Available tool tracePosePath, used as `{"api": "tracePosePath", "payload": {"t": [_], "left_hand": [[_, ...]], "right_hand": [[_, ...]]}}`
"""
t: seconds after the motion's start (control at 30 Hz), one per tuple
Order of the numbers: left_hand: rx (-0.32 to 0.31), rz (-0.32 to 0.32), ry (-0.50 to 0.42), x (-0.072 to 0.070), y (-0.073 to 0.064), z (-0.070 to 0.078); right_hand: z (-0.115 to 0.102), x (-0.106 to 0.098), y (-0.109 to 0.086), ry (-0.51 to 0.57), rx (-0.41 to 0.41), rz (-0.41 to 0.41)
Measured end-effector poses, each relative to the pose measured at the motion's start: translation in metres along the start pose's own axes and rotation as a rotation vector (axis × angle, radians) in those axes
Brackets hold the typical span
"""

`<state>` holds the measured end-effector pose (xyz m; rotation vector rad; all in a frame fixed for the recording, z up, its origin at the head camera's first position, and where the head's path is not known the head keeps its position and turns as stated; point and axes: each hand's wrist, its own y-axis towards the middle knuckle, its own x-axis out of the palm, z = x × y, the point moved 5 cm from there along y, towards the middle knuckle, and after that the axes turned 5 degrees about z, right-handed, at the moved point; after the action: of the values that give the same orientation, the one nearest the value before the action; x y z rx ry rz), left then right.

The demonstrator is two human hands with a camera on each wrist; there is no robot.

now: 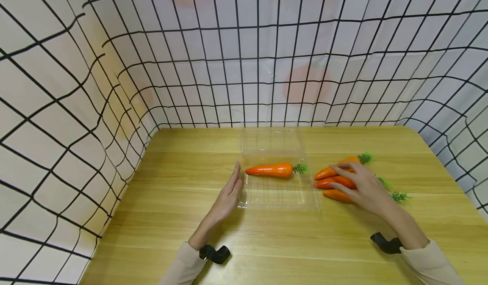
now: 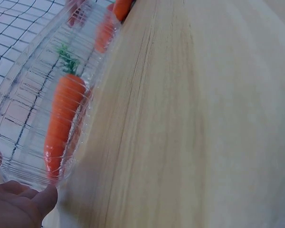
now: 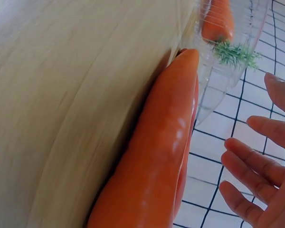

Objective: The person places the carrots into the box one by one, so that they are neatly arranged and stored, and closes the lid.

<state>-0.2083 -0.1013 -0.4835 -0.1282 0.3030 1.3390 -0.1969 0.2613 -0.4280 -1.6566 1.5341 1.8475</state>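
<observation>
a clear plastic container [image 1: 274, 197] lies in the middle of the tabletop [image 1: 171, 183], its lid [image 1: 270, 142] laid back on the far side. inside the base, toward the far side, one orange carrot [image 1: 270, 170] lies crosswise, its tip to the left and its green top at the right wall.

the left hand [image 1: 226, 195] rests against the container's left edge, its fingers fairly straight and touching the plastic, clenched on nothing.

to the right of the container, three more carrots lie close together, tips to the left and leafy tops to the right: a far carrot [image 1: 324, 173], a middle carrot [image 1: 325, 184] and a near carrot [image 1: 336, 196]. the right hand [image 1: 364, 187] is over them with its fingers spread and released; the right wrist view shows a gap between those fingers and the nearest carrot.

each wrist carries a black strap device [image 1: 219, 254], just above a pale sleeve [image 1: 184, 259]. a white cloth with a black grid [image 1: 249, 43] stands behind the tabletop and along its left and right sides.
</observation>
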Motion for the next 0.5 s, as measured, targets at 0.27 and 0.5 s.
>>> {"api": "tracePosePath", "payload": {"t": [0.27,0.5], "left_hand": [[0.000,0.001,-0.005,0.000,0.000,0.000],[-0.001,0.002,-0.007,0.001,-0.001,0.000]], "right_hand": [[0.006,-0.006,-0.008,0.013,0.013,-0.007],[0.014,-0.008,-0.019,-0.001,0.040,-0.031]]}}
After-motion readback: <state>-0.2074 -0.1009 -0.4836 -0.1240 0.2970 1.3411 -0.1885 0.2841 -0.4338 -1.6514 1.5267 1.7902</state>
